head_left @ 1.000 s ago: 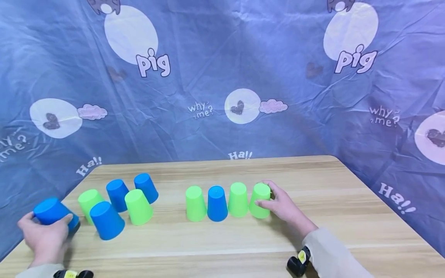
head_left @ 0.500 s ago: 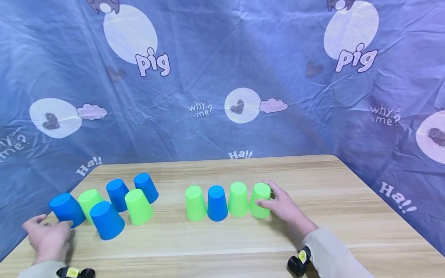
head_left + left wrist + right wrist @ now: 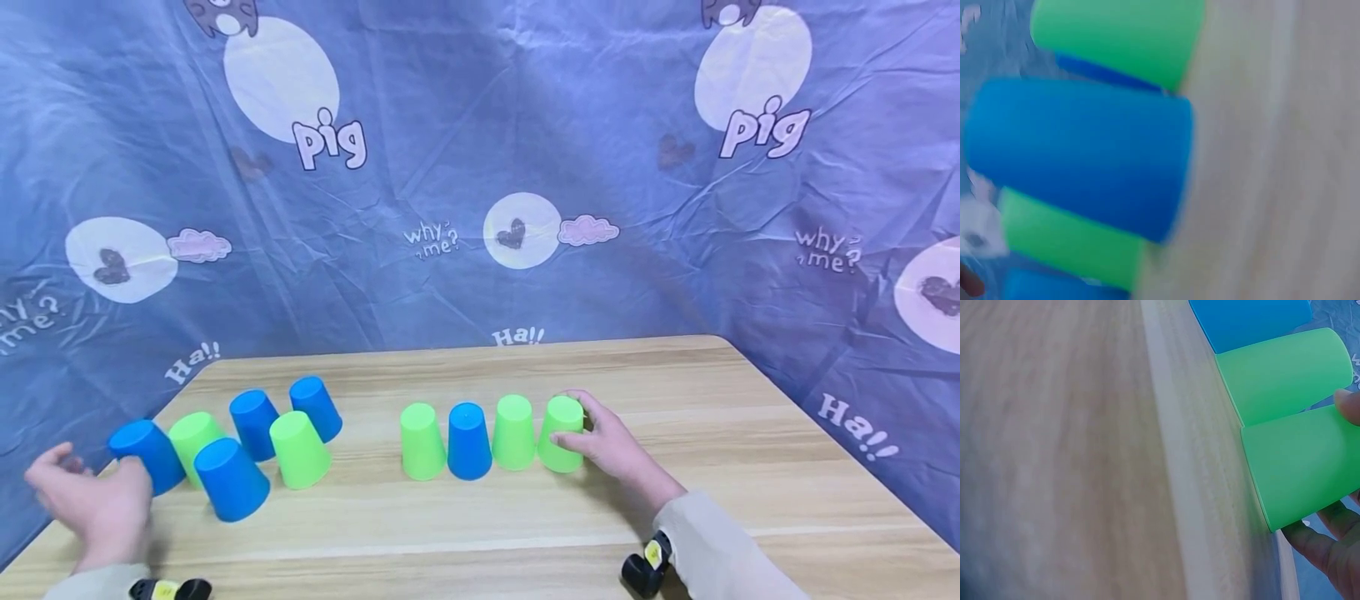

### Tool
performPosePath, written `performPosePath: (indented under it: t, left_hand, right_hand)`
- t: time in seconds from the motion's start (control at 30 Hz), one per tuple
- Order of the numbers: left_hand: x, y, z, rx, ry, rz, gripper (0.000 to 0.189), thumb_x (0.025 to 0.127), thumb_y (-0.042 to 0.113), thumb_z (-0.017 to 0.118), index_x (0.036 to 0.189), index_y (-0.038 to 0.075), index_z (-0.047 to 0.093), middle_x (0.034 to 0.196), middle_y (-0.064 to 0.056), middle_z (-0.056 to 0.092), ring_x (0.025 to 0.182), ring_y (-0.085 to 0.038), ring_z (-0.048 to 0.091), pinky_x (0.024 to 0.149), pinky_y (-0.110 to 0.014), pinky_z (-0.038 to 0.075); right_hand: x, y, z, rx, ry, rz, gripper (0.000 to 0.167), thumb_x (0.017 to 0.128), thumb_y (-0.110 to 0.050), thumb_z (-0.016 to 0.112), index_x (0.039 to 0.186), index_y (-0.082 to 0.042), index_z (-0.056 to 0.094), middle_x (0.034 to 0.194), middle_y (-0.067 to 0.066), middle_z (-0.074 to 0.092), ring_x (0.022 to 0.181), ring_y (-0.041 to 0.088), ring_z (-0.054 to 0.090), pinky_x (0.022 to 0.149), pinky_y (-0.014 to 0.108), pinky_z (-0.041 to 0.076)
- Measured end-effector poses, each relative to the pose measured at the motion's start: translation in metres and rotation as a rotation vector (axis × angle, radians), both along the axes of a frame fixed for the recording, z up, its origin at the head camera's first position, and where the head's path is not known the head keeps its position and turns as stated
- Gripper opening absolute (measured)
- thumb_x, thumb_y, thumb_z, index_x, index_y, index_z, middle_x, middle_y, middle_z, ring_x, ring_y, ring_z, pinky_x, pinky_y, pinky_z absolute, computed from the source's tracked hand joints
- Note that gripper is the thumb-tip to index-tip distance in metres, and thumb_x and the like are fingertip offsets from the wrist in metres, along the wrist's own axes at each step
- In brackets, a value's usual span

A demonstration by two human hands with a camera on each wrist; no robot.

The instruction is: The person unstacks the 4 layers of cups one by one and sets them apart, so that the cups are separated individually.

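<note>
The left hand [image 3: 96,504] has come away from the outer blue cup [image 3: 155,454], tilted in its grip a second ago; its fingers bend loosely and hold nothing. Measured from the middle blue cup [image 3: 469,442], the outer blue cup stands far to the left on the worktop [image 3: 480,521], with two green cups [image 3: 300,450] and three blue cups [image 3: 232,481] between. Just left stands the inner green cup [image 3: 422,442]; just right, the near green cup [image 3: 514,433], then the end green cup [image 3: 559,421], grasped between the right hand's [image 3: 609,442] thumb and fingers.

"pig" [image 3: 328,140], "why me?" [image 3: 431,238], "Ha!!" [image 3: 517,336], each repeated, printed on blue cloth [image 3: 450,142]
</note>
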State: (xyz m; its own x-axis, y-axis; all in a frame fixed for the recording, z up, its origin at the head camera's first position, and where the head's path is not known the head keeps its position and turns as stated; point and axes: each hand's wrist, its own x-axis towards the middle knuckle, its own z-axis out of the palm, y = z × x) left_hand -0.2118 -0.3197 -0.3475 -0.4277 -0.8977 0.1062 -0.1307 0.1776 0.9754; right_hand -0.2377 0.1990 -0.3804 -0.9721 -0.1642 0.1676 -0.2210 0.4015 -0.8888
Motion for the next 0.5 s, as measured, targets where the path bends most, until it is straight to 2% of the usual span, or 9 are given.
performPosePath:
  t: [0.03,0.1,0.2,0.33,0.5]
  left_hand:
    - [0.001,0.006,0.005,-0.065,0.062,0.013,0.062,0.08,-0.001,0.04,0.13,0.035,0.028,0.107,0.022,0.021,0.105,0.001,0.026,0.097,-0.022,0.025]
    - [0.0,0.019,0.014,-0.201,0.196,-0.001,0.058,0.08,-0.003,0.04,0.128,0.029,0.033,0.105,0.023,0.023,0.102,0.007,0.024,0.099,-0.021,0.023]
    - [0.001,0.044,0.029,-0.376,0.354,-0.09,0.055,0.079,-0.005,0.042,0.129,0.019,0.038,0.111,0.021,0.028,0.105,0.007,0.028,0.098,-0.022,0.024]
    - [0.005,0.077,0.043,-0.409,0.445,-0.268,0.054,0.081,-0.006,0.044,0.131,0.016,0.037,0.117,0.018,0.033,0.113,-0.001,0.034,0.1,-0.019,0.025]
    - [0.009,0.109,0.043,-0.418,0.48,-0.457,0.052,0.085,-0.008,0.044,0.134,0.009,0.036,0.122,0.016,0.037,0.119,-0.008,0.037,0.107,-0.022,0.027]
  right_hand:
    - [0.0,0.0,0.0,-0.001,-0.001,0.002,0.056,0.079,-0.016,0.071,0.128,-0.009,0.045,0.116,0.012,0.057,0.113,0.032,0.051,0.098,0.055,0.036]
    - [0.0,0.0,0.0,-0.005,-0.002,0.004,0.056,0.078,-0.015,0.071,0.128,-0.009,0.045,0.117,0.012,0.057,0.113,0.032,0.051,0.098,0.054,0.036]
    - [0.001,0.0,0.001,-0.008,-0.004,-0.001,0.056,0.078,-0.015,0.071,0.128,-0.009,0.046,0.118,0.013,0.057,0.114,0.033,0.051,0.098,0.054,0.036]
    - [0.001,0.0,0.002,-0.011,0.0,-0.006,0.056,0.079,-0.014,0.071,0.128,-0.008,0.046,0.118,0.013,0.056,0.114,0.033,0.051,0.099,0.055,0.036]
    - [0.001,0.0,0.002,-0.01,-0.001,0.008,0.055,0.079,-0.014,0.071,0.128,-0.008,0.046,0.117,0.013,0.057,0.112,0.032,0.052,0.098,0.054,0.036]
